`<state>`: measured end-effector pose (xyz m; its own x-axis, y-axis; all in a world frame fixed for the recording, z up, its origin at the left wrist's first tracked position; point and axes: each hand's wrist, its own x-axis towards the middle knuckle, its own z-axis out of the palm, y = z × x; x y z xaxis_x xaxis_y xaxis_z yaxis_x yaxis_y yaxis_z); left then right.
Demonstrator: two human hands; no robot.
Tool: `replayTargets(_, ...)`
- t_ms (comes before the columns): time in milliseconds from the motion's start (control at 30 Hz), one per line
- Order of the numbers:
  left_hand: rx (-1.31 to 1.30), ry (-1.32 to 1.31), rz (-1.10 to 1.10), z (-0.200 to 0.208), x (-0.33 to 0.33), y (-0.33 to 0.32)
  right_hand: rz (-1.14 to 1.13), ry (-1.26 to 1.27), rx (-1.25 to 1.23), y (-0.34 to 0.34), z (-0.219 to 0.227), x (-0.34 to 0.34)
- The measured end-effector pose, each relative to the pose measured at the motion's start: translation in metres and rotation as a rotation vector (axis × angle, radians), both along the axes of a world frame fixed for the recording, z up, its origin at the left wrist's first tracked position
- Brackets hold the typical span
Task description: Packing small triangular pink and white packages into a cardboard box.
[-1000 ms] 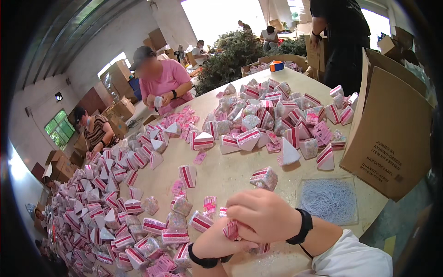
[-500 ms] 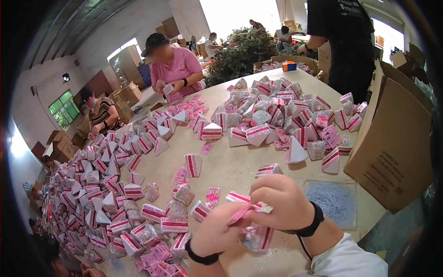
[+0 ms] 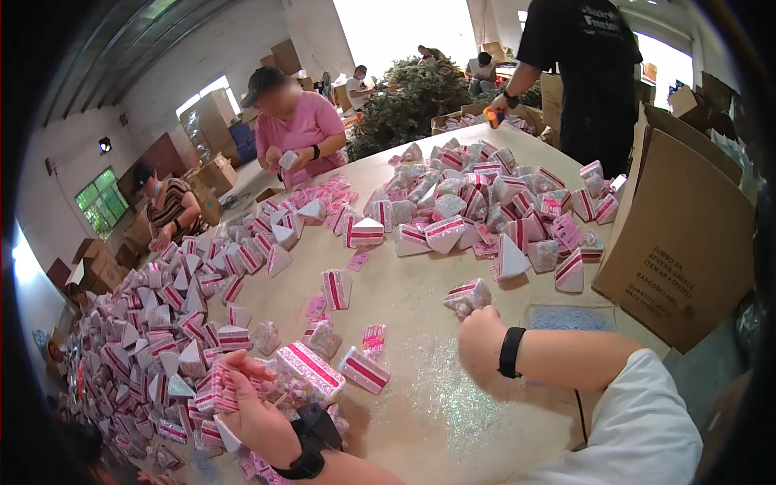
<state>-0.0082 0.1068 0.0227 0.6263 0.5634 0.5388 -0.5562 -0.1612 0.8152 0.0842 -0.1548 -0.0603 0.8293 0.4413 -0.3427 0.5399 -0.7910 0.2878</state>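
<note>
Several pink cards (image 3: 215, 391) in left hand (image 3: 257, 411), right hand (image 3: 482, 346) at cake slice (image 3: 466, 296), grip unclear

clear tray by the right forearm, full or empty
Not empty: pale blue shreds show in the tray; how full cannot be told, as the right forearm hides its near part.

Bare lane up the middle of the tabletop (image 3: 404, 303), heaps on either side.
Glitter-strewn surface lies open between the left hand (image 3: 249, 408) and the right hand (image 3: 481, 343). A dense heap of cake-slice ornaments (image 3: 174, 352) blocks the left; a lone striped slice (image 3: 336, 289) juts into the lane, a second heap (image 3: 465, 198) closes its far end, and a tall cardboard carton (image 3: 675, 242) walls the right.
</note>
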Motion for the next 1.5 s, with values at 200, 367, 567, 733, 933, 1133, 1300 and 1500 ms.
replayTargets(200, -0.118, -0.116, 0.055, 0.008, -0.010, 0.001, 0.098, -0.160, 0.079, -0.016, -0.029, 0.032)
replayTargets(367, -0.083, -0.127, -0.057, 0.002, -0.015, 0.010, 0.093, -0.083, 0.578, 0.035, 0.010, 0.051)
replayTargets(567, -0.083, -0.132, -0.074, 0.006, -0.015, 0.008, 0.058, 0.361, 0.566, 0.112, 0.007, 0.090)
replayTargets(733, -0.129, -0.227, -0.145, 0.006, -0.023, 0.016, -0.052, 0.127, 0.531, 0.139, -0.033, 0.103)
replayTargets(933, -0.502, -0.374, -0.300, 0.012, -0.023, 0.016, -0.185, 0.164, 0.687, 0.138, -0.051, 0.107)
replayTargets(1133, -0.235, -0.308, -0.285, 0.011, -0.023, 0.012, -0.275, 0.197, 0.630, 0.144, -0.065, 0.113)
replayTargets(1300, -0.140, -0.196, -0.292, 0.005, -0.018, 0.016, -0.207, 0.199, 0.460, 0.149, -0.060, 0.106)
replayTargets(1500, -0.025, -0.090, -0.205, -0.002, -0.008, 0.015, -0.132, 0.271, 0.832, 0.131, -0.027, 0.083)
